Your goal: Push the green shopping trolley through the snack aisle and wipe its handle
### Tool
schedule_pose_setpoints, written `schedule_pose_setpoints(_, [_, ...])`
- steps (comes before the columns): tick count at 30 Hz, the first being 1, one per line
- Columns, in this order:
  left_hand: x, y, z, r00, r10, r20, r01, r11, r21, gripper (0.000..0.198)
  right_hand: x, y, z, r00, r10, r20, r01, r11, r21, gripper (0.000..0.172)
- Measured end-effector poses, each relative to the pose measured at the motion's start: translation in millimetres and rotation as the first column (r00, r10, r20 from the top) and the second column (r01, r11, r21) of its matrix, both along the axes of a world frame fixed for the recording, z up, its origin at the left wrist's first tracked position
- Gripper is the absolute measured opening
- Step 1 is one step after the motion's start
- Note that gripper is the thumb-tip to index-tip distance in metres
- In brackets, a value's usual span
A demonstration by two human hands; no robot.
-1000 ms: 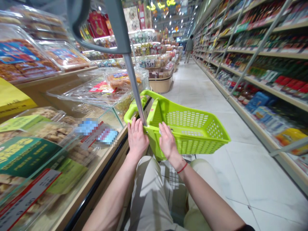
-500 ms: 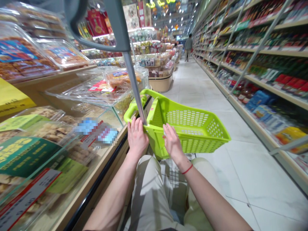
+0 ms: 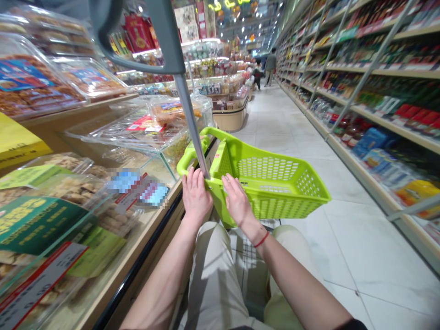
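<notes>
A lime green plastic shopping basket stands on the floor in front of my knees, with its grey pull handle rising up past the camera. My left hand lies on the basket's near rim, just left of the handle's base, with the fingers stretched together. My right hand rests on the same rim to the right of the handle, fingers flat and pointing forward. A red string circles my right wrist. The basket looks empty inside.
A glass-fronted counter with boxed biscuits and snacks runs along my left. Stocked shelves line the right side of the tiled aisle. Two people stand far down the aisle.
My right hand slid right and then back left along the rim, closer to the handle's base. The left hand has stayed put. A second person has appeared far down the aisle.
</notes>
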State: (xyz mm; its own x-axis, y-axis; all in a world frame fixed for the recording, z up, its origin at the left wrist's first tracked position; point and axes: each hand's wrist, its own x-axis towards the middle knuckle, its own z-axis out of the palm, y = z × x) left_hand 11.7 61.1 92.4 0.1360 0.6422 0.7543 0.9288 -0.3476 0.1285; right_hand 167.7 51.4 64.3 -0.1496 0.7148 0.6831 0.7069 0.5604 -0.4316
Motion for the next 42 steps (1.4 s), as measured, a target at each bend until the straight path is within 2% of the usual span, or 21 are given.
schedule_pose_setpoints(3, [1, 0, 0.6, 1.0, 0.004, 0.003, -0.004, 1.0, 0.003, 0.066, 20, -4, -13.6, 0.999, -0.033, -0.028, 0.033, 0.999, -0.001, 0.069])
schedule_pose_setpoints(6, [3, -1, 0.8, 1.0, 0.004, 0.013, -0.004, 1.0, 0.009, 0.067, 31, -6, -19.5, 0.997, -0.054, -0.054, 0.053, 0.998, -0.024, 0.069])
schedule_pose_setpoints(10, [5, -1, 0.8, 1.0, 0.012, 0.029, -0.012, 1.0, 0.017, 0.067, 21, -2, -12.4, 0.993, -0.072, -0.093, 0.066, 0.995, -0.072, 0.071])
schedule_pose_setpoints(15, [4, -1, 0.3, 1.0, 0.005, 0.029, -0.005, 1.0, 0.008, 0.065, 6, 3, -1.0, 0.999, 0.027, -0.017, -0.028, 0.998, -0.048, 0.079])
schedule_pose_setpoints(19, [2, 0, -1.1, 1.0, 0.007, 0.003, -0.007, 1.0, 0.017, 0.066, 20, -2, -9.4, 1.0, 0.021, 0.017, -0.021, 1.0, 0.02, 0.074])
schedule_pose_setpoints(25, [2, 0, 2.4, 1.0, 0.015, -0.006, -0.015, 1.0, 0.023, 0.067, 45, -7, -26.2, 0.997, -0.073, -0.008, 0.072, 0.996, -0.046, 0.072])
schedule_pose_setpoints(28, [8, -7, 1.6, 1.0, 0.023, 0.021, -0.023, 1.0, 0.005, 0.075, 39, -5, -23.1, 0.996, -0.08, -0.042, 0.077, 0.995, -0.059, 0.07])
schedule_pose_setpoints(31, [19, -20, -7.6, 0.997, 0.066, 0.033, -0.066, 0.998, 0.001, 0.088, 26, -1, -13.0, 0.997, -0.038, -0.06, 0.034, 0.998, -0.059, 0.071])
schedule_pose_setpoints(33, [27, -27, -15.3, 0.999, 0.044, -0.028, -0.043, 0.999, 0.013, 0.09, 18, 2, -6.2, 0.999, 0.017, -0.045, -0.02, 0.998, -0.057, 0.076])
schedule_pose_setpoints(37, [36, -27, -19.3, 0.956, -0.126, -0.265, 0.111, 0.991, -0.072, 0.07, 15, 6, -2.5, 0.996, 0.088, -0.019, -0.088, 0.995, -0.042, 0.08])
schedule_pose_setpoints(42, [36, -17, -8.7, 0.932, -0.117, -0.344, 0.079, 0.989, -0.123, 0.062, 29, 0, -15.8, 0.999, 0.03, -0.014, -0.03, 0.999, -0.015, 0.076])
